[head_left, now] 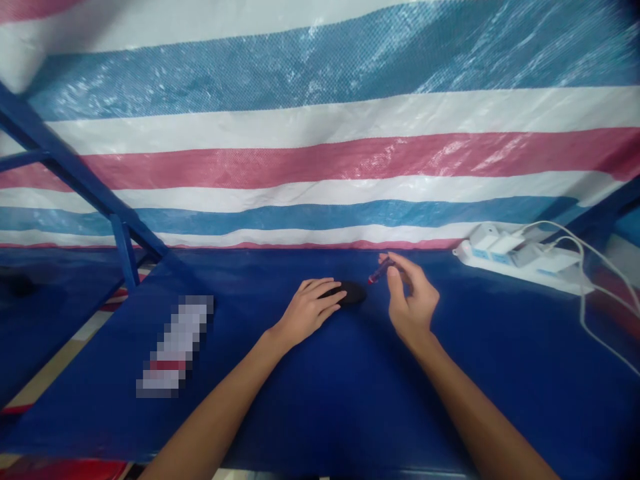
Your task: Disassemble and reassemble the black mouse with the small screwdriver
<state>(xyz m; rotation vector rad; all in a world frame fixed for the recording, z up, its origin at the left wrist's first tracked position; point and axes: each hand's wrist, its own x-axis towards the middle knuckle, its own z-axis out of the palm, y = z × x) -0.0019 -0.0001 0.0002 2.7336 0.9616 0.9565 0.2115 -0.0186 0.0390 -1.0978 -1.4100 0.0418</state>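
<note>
A dark, rounded flat object (pixel 354 293) lies on the blue tabletop (pixel 320 400) near its back edge. My left hand (pixel 314 303) rests with its fingers spread over the left part of that object, and the palm is turned down. To the right, my right hand (pixel 411 293) pinches a small, thin purple-and-red stick (pixel 381 271) between thumb and fingers. The stick slants, its red tip pointing down and left, a short way from the dark object and apart from it.
A white power strip (pixel 525 267) with plugged-in chargers and loose white cables lies at the back right. A pixelated pale item (pixel 177 343) is on the left. Blue metal bars (pixel 125 250) rise at the left, and a striped sheet (pixel 320 163) hangs behind.
</note>
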